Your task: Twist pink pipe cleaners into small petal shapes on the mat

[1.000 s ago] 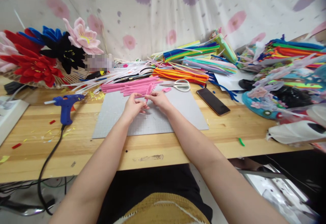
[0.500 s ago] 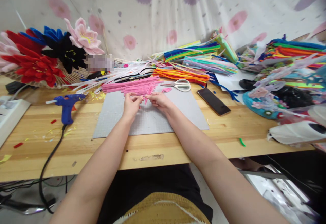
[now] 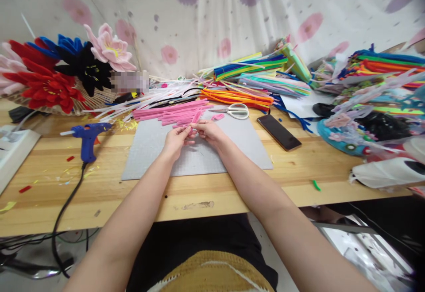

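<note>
Pink, fuzzy and slim, a bent piece (image 3: 196, 116) stands up from the fingertips of both hands, over the far part of a grey mat (image 3: 199, 163). The left hand (image 3: 175, 140) has a narrow grip, thumb and forefinger pinched at the piece's near end; the right hand (image 3: 210, 132) pinches just beside it, also narrow, its fingertips meeting the left's. Exactly where each fingertip lands on the pink is too small to tell.

For work this fine, one pinch is best kept as a firm anchor while the other makes small, even turns close to it. If the core is wire, as it seems, a hard pull could kink it or spoil its shape, and too much squeezing could flatten the fuzz. Resting the wrists low would steady both hands.

Just beyond lie loose pink stems (image 3: 179, 111) across the mat's far edge. To the right are a small pink scrap (image 3: 217, 117) and white-handled scissors (image 3: 238, 112). Farther right, on the wooden table (image 3: 199, 192), lies a dark phone (image 3: 279, 132); well to the left is a blue glue gun (image 3: 88, 144), near a red fuzzy flower (image 3: 49, 89).
</note>
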A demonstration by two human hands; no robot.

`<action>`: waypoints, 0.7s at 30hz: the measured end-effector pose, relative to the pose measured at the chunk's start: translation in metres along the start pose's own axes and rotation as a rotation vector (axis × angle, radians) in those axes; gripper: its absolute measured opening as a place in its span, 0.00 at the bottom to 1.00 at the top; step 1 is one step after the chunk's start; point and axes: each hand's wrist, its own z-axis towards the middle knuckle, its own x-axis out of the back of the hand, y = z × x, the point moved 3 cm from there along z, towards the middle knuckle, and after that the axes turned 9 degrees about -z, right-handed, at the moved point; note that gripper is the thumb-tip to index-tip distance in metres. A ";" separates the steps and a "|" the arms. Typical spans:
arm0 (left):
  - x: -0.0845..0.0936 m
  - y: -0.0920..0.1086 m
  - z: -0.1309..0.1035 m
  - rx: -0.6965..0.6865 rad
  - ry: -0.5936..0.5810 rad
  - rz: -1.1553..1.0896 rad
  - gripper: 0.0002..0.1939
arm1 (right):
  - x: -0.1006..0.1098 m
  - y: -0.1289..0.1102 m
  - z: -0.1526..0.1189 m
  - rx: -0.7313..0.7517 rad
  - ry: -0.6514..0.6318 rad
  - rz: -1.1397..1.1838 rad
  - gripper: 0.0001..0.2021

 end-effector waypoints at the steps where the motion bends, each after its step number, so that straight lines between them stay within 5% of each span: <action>1: 0.000 0.000 0.000 0.005 -0.001 0.006 0.09 | 0.000 0.000 -0.001 0.003 -0.007 -0.006 0.18; 10: 0.001 0.004 -0.002 0.052 -0.060 -0.010 0.09 | 0.000 -0.004 -0.004 0.003 -0.093 0.007 0.19; 21: -0.002 -0.002 0.000 -0.166 0.015 0.109 0.13 | -0.002 -0.001 -0.004 -0.016 -0.089 0.049 0.20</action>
